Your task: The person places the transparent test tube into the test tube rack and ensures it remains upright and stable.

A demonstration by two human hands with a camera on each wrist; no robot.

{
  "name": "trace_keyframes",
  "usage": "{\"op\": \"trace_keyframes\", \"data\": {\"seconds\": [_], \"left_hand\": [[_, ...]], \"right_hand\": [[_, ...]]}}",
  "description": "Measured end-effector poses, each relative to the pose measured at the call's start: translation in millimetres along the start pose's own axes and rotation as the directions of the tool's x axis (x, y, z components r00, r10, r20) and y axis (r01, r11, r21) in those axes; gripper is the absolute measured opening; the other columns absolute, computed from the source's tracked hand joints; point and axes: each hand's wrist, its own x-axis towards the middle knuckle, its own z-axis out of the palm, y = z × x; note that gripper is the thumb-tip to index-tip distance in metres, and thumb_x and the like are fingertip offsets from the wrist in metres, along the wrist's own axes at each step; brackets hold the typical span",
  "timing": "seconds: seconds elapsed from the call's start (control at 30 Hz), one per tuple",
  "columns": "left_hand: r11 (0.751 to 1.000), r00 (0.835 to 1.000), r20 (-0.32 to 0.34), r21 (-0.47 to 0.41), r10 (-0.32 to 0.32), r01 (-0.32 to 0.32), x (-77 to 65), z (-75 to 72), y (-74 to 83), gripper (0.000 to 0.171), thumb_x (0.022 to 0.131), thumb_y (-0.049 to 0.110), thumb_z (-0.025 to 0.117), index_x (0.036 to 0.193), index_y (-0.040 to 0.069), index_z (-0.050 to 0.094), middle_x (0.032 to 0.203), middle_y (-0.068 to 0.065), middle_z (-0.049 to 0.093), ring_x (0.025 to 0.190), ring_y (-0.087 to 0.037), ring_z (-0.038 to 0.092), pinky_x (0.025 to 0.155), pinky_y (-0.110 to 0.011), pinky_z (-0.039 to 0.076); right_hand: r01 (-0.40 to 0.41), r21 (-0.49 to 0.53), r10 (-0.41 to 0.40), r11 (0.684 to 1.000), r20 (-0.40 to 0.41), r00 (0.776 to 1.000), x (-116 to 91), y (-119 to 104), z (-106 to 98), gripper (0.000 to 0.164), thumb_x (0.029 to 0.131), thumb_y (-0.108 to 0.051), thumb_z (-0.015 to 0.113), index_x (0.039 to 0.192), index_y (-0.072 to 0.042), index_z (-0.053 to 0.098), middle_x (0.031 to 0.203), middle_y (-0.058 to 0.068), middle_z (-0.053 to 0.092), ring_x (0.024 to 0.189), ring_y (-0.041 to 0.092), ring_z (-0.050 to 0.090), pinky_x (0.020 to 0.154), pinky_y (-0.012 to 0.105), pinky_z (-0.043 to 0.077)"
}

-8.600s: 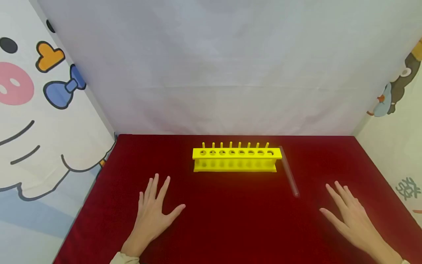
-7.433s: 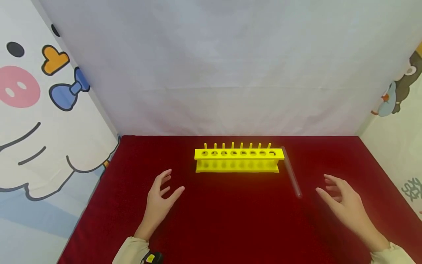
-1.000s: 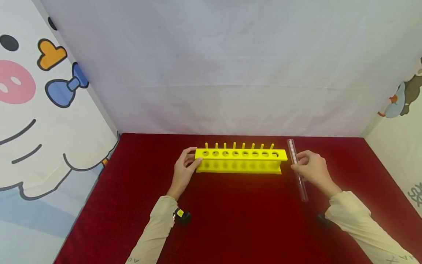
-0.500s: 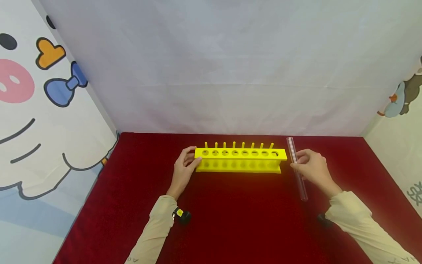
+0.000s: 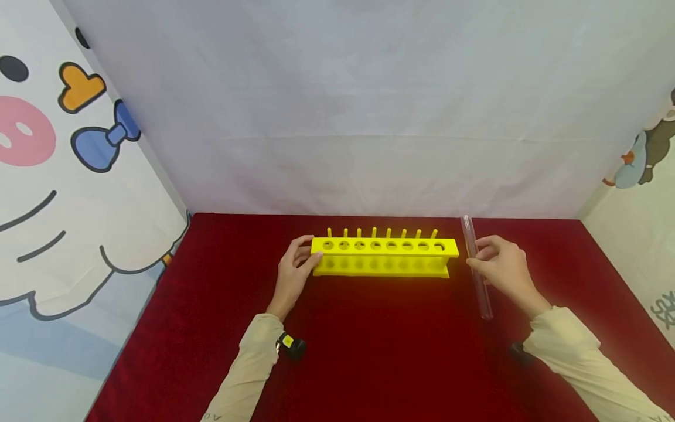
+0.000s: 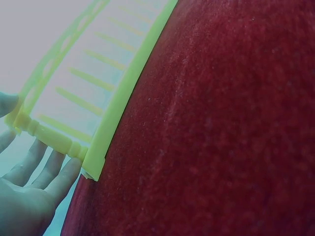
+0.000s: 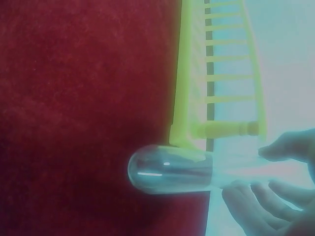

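A yellow test tube rack (image 5: 385, 265) with a row of holes and upright pegs stands on the dark red cloth. My left hand (image 5: 293, 271) grips its left end, thumb on the front of the top bar. In the left wrist view the fingers (image 6: 64, 173) curl around the rack's end post. My right hand (image 5: 501, 264) pinches a clear glass test tube (image 5: 482, 299) between thumb and fingers, just right of the rack. The tube leans, its open end up and away, its rounded end towards me. The right wrist view shows that rounded end (image 7: 167, 169) beside the rack's end.
The red cloth (image 5: 379, 351) covers the table, with a pale curtain (image 5: 343, 117) behind it. Printed cartoon panels (image 5: 95, 234) flank the left and right sides. A dark wrist device (image 5: 295, 347) sits by the left sleeve.
Earlier both hands were apart from everything and the tube lay by the rack. Now the left holds the rack and the right the tube, which has risen slightly in the last second.
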Motion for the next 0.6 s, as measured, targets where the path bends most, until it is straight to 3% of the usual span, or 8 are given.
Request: {"op": "trace_keyframes", "data": {"seconds": [0.13, 0.37, 0.6], "left_hand": [[1.000, 1.000, 0.013, -0.005, -0.017, 0.017, -1.1, -1.1, 4.8, 0.048, 0.090, 0.027, 0.066, 0.134, 0.015, 0.050, 0.116, -0.011, 0.060, 0.106, -0.021, 0.057, 0.082, -0.035, 0.048], [1.000, 1.000, 0.020, 0.015, -0.004, 0.004, -10.3, -1.0, 31.8, 0.044, 0.091, 0.016, 0.063, 0.132, 0.009, 0.049, 0.116, -0.019, 0.059, 0.107, -0.030, 0.056, 0.080, -0.031, 0.048], [1.000, 1.000, 0.002, -0.004, -0.004, 0.004, -1.9, -0.5, 4.5, 0.044, 0.090, 0.029, 0.066, 0.130, 0.022, 0.052, 0.115, -0.010, 0.060, 0.106, -0.021, 0.057, 0.081, -0.030, 0.048]], "right_hand": [[0.010, 0.003, -0.010, 1.000, -0.009, 1.000, -1.3, -2.4, -0.4, 0.042, 0.084, -0.016, 0.071, 0.118, 0.004, 0.056, 0.091, 0.020, 0.064, 0.068, 0.026, 0.064, 0.053, 0.036, 0.054], [0.024, 0.002, -0.024, 1.000, -0.031, 0.999, -1.8, -4.4, 0.3, 0.042, 0.084, -0.019, 0.072, 0.117, 0.003, 0.056, 0.090, 0.019, 0.063, 0.067, 0.025, 0.063, 0.052, 0.030, 0.054], [0.029, 0.004, -0.029, 1.000, -0.045, 0.999, -1.6, -7.8, 0.5, 0.040, 0.084, -0.016, 0.071, 0.117, 0.002, 0.057, 0.090, 0.019, 0.063, 0.068, 0.026, 0.064, 0.053, 0.030, 0.054]]}}
